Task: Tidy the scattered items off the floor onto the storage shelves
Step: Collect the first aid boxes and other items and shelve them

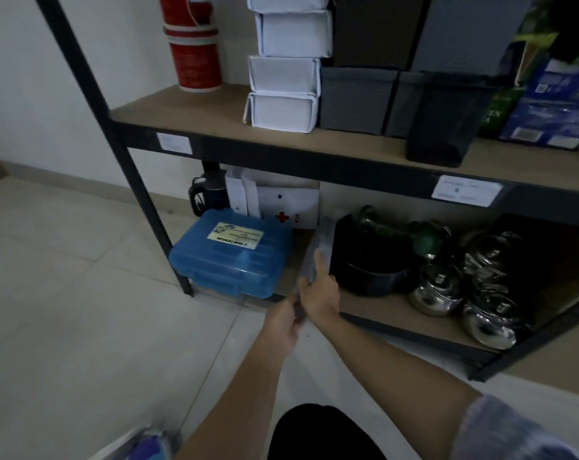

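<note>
A thin grey packet (318,254), blurred and hard to identify, is held upright at the front edge of the bottom shelf (397,313), between the blue plastic case (231,254) and the black pot (371,257). It is gripped by both hands: the right hand (319,292) is curled round its right side, and the left hand (283,322) pinches its lower end just in front of the shelf. Steel kettles (460,287) are seen right of the pot. A white first-aid box (291,207) stands behind the case.
</note>
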Available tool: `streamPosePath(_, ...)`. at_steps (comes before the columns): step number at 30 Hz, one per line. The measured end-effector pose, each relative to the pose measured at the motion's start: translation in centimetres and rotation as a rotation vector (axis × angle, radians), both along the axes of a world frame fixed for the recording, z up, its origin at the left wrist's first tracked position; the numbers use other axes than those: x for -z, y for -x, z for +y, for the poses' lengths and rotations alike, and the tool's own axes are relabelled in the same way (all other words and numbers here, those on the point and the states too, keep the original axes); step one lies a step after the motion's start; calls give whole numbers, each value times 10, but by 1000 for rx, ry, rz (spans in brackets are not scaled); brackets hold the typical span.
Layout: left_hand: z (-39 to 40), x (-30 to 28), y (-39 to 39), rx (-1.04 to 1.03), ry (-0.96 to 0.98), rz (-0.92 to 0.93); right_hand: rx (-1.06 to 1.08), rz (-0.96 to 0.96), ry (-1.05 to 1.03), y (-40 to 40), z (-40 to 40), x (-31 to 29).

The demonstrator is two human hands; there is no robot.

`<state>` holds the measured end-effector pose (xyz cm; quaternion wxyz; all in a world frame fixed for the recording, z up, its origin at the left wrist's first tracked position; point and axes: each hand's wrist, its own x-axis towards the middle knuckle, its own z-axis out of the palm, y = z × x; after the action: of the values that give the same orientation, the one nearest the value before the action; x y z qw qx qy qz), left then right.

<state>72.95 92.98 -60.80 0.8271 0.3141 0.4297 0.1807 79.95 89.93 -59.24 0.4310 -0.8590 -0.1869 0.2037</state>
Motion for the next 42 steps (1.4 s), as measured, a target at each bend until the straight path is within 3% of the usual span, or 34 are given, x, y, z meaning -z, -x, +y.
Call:
streamPosePath(4,21,18,-23,-36,124,-127,8,-17,75,-24,29,19)
streamPosePath(9,35,51,-35,-52,180,-197,-4,-175,217,-51,54,46)
streamPosePath(15,51,78,-38,-50,244,-164,-47,-281,318,-81,70,65)
streamPosePath(18,62,77,-41,-18,225,-173,-76,-246,316,-95,76,65)
streamPosePath(24,70,85,-16,34,59,24,-192,-154,526,-118,85,57)
streamPosePath(28,76,92,30,-112,18,122,-147,-367,764,-94,88,49)
streamPosePath(32,81,90,81,-317,30,112,-218,-817,708,-21,99,51)
streamPosePath(34,82,88,105,-425,38,90,-233,-914,656,27,110,54)
streamPosePath(37,83,86,141,-574,21,115,-285,-876,504,99,126,52)
streamPosePath(39,80,90,169,-621,-2,156,-390,-804,286,146,129,58)
streamPosePath(42,68,107,220,-645,-38,292,-602,-566,-26,213,110,79)
